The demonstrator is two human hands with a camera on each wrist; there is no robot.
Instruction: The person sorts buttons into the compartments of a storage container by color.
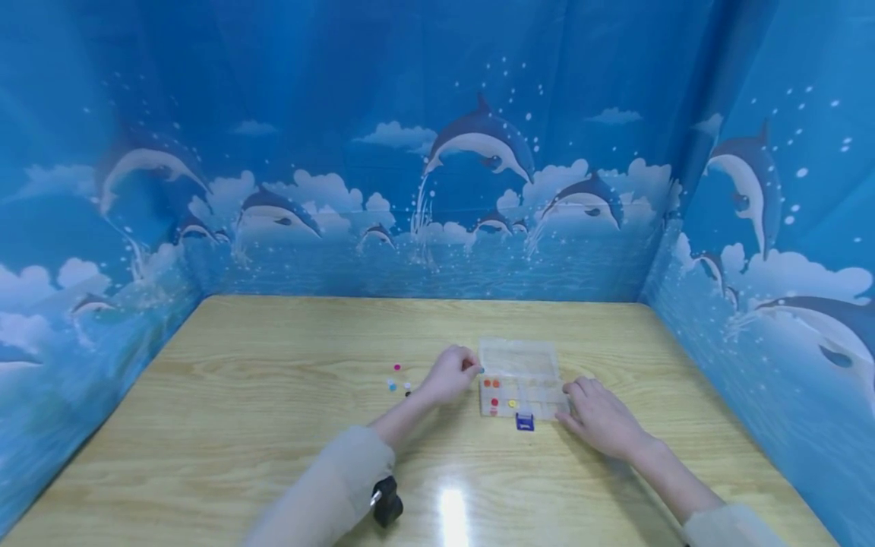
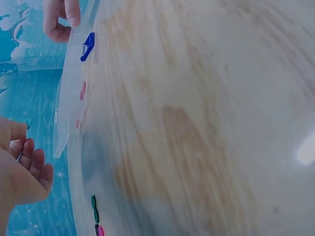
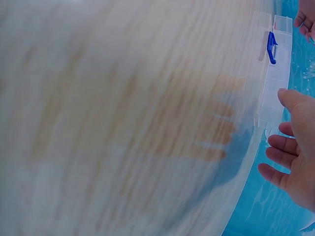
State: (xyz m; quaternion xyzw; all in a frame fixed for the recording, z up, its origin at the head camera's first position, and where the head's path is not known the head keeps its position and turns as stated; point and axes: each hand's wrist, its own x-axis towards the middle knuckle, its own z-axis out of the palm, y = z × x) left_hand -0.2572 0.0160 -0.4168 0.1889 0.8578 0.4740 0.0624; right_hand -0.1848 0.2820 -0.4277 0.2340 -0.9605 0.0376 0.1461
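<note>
A clear plastic compartment box (image 1: 540,395) lies open on the wooden table, its lid (image 1: 517,355) folded back and a blue latch (image 1: 525,422) at its front edge. Orange, red and yellow beads (image 1: 494,393) sit in its left cells. My left hand (image 1: 473,371) hovers at the box's left rim and pinches a small teal bead (image 1: 481,370). The same teal bead (image 2: 28,124) shows at the fingertips of my left hand (image 2: 23,140) in the left wrist view. My right hand (image 1: 571,398) rests with relaxed fingers against the box's right front corner. In the right wrist view my right hand (image 3: 281,127) lies beside the box (image 3: 275,78).
Several loose beads (image 1: 399,380) lie on the table (image 1: 273,395) left of my left hand, seen too as loose beads (image 2: 96,216). Blue dolphin-print walls (image 1: 437,190) close in the table at the back and both sides. A glare spot (image 1: 453,516) shines near the front edge.
</note>
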